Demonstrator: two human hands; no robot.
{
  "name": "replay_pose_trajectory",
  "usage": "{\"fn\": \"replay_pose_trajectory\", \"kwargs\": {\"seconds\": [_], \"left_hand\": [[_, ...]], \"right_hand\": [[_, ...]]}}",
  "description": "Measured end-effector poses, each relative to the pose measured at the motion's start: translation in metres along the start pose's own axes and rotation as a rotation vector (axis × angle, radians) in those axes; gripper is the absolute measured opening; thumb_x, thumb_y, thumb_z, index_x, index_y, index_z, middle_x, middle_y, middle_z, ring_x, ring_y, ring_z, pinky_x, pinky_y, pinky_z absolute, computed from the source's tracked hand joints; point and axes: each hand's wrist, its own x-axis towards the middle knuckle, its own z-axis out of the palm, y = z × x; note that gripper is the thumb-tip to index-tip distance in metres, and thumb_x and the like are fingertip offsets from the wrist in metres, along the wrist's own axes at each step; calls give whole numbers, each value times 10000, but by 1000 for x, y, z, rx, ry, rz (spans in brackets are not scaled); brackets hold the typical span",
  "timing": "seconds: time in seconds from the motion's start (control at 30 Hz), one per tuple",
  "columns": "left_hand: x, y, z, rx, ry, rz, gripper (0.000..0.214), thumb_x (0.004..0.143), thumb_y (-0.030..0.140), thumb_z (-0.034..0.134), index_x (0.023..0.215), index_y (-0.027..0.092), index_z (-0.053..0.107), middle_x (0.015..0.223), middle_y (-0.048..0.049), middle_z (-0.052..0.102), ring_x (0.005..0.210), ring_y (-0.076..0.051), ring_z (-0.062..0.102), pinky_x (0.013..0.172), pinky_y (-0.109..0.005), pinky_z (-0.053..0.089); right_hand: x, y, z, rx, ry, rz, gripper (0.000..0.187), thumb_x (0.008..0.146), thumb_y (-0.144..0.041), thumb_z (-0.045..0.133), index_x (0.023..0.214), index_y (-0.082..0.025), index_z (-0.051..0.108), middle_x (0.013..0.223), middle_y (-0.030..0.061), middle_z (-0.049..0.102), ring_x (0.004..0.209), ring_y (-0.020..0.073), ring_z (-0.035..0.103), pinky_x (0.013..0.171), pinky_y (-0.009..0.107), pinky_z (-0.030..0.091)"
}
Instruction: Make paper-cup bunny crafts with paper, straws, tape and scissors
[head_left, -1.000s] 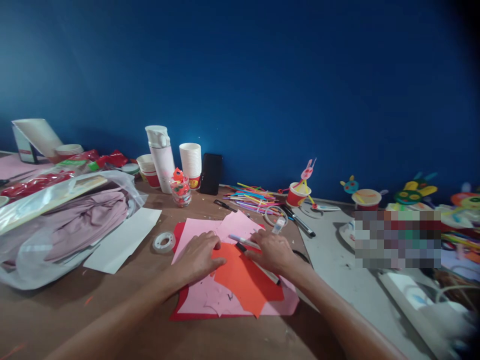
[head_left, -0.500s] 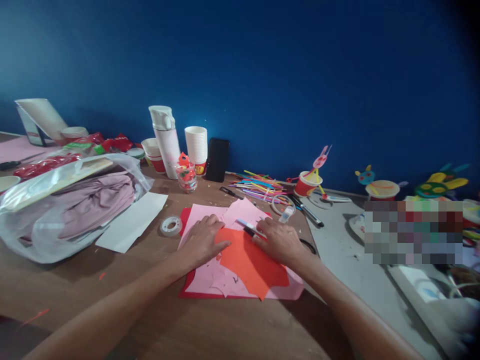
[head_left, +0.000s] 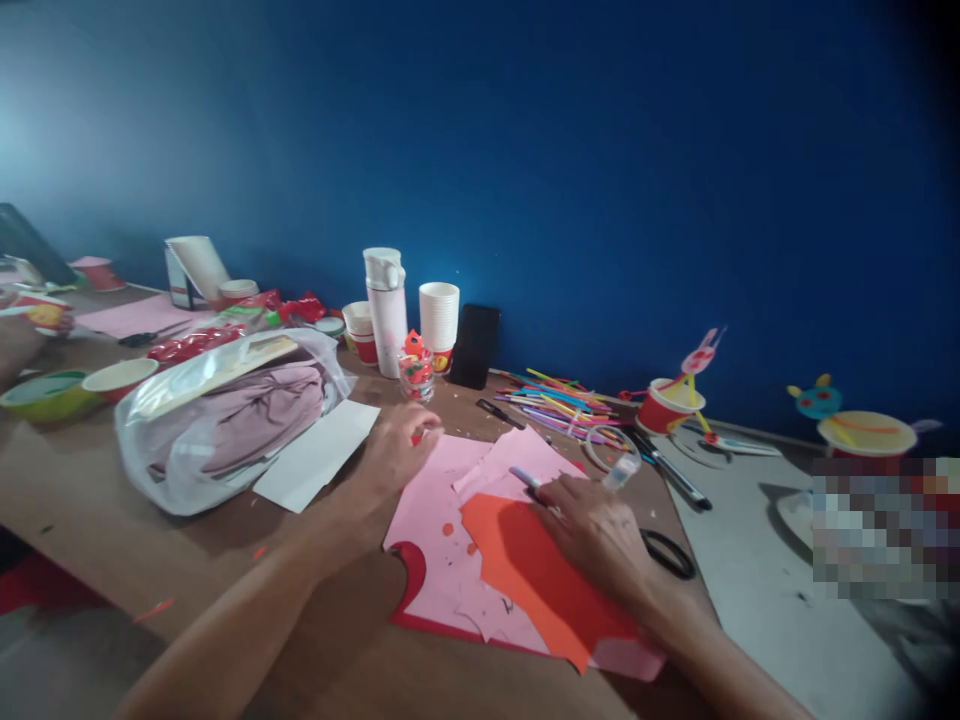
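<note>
My left hand (head_left: 399,450) is at the left edge of the pink paper (head_left: 427,500), fingers curled. A small bit of red shows at the fingertips; I cannot tell whether it is held or lies beneath. My right hand (head_left: 592,520) rests on the orange sheet (head_left: 517,560), its fingers bent over a slim pen (head_left: 525,478) with a pale blue end and a dark part. The orange sheet has a jagged cut edge and lies on the pink paper, with red paper (head_left: 409,575) below. A black loop (head_left: 667,555) is beside my right wrist.
A plastic bag (head_left: 150,450) with cloth and a white card (head_left: 319,455) lie left. Behind stand a flask (head_left: 386,325), stacked paper cups (head_left: 439,320) and a dark phone (head_left: 475,345). Colourful sticks (head_left: 562,400) and a decorated cup (head_left: 667,405) are beyond. Another person's hand (head_left: 19,345) is far left.
My left hand has left the orange sheet and moved left to the paper's edge, over the tape roll's place. The right hand stays on the orange sheet. The view has turned left.
</note>
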Motion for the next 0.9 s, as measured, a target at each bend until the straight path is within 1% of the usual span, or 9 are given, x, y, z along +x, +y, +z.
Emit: {"fn": "replay_pose_trajectory", "kwargs": {"seconds": [0.1, 0.2, 0.27, 0.37, 0.43, 0.53, 0.63, 0.7, 0.9], "left_hand": [[18, -28, -16, 53, 121, -57, 188, 804, 282, 434, 806, 209, 607, 890, -40, 644, 888, -175, 574, 805, -267, 443], [40, -51, -28, 81, 156, -103, 189, 752, 228, 448, 804, 199, 627, 869, -31, 673, 826, -166, 601, 749, -244, 457], [56, -63, -38, 97, 185, -136, 215, 737, 223, 445, 821, 199, 641, 850, -20, 689, 781, -156, 615, 725, -230, 461], [81, -72, -56, 133, 248, -176, 272, 746, 262, 440, 890, 174, 653, 853, -33, 698, 766, -164, 624, 709, -238, 460], [99, -70, -67, 168, 288, -180, 304, 755, 275, 428, 909, 148, 658, 864, -52, 699, 760, -177, 621, 701, -253, 456], [126, -52, -73, 217, 290, -116, 314, 776, 281, 424, 928, 150, 665, 925, -57, 694, 822, -190, 614, 745, -267, 441], [156, -25, -64, 290, 205, 18, 312, 817, 275, 403, 972, 204, 665, 1011, -42, 673, 918, -195, 591, 803, -282, 414], [176, -11, -53, 510, 89, 138, 331, 836, 224, 364, 987, 192, 656, 1024, -84, 653, 985, -234, 556, 810, -327, 401], [223, 1, -37, 666, -82, 128, 217, 716, 116, 507, 838, 127, 686, 879, -162, 655, 937, -316, 569, 747, -364, 406]], "right_hand": [[-7, -17, 7, 140, 21, -122, 259, 893, -263, 410, 775, -189, 628, 705, 36, 619, 681, 148, 553, 630, 263, 311], [-18, -42, 14, 255, -80, -236, 285, 894, -229, 405, 658, -196, 563, 607, -11, 589, 561, 110, 504, 562, 251, 281], [-25, -56, 16, 285, -100, -410, 281, 888, -265, 415, 644, -193, 534, 599, -12, 579, 533, 103, 476, 543, 249, 270], [-30, -67, 18, 293, -87, -497, 312, 902, -284, 385, 631, -184, 506, 577, -10, 561, 506, 91, 447, 528, 238, 263], [-29, -69, 17, 294, -92, -463, 318, 903, -279, 381, 625, -182, 498, 556, -14, 548, 489, 87, 436, 516, 235, 261], [-25, -68, 16, 283, -115, -459, 303, 893, -277, 400, 623, -182, 499, 535, -17, 532, 481, 91, 434, 501, 237, 262], [-24, -67, 16, 273, -119, -484, 265, 889, -270, 412, 660, -186, 515, 555, -15, 543, 493, 96, 448, 503, 234, 274], [-25, -66, 17, 276, -121, -484, 238, 885, -261, 419, 685, -192, 527, 570, -16, 556, 498, 97, 456, 505, 231, 281], [-20, -67, 6, 266, -163, -484, 195, 850, -231, 458, 686, -226, 563, 560, -19, 591, 475, 103, 461, 469, 237, 269]]}}
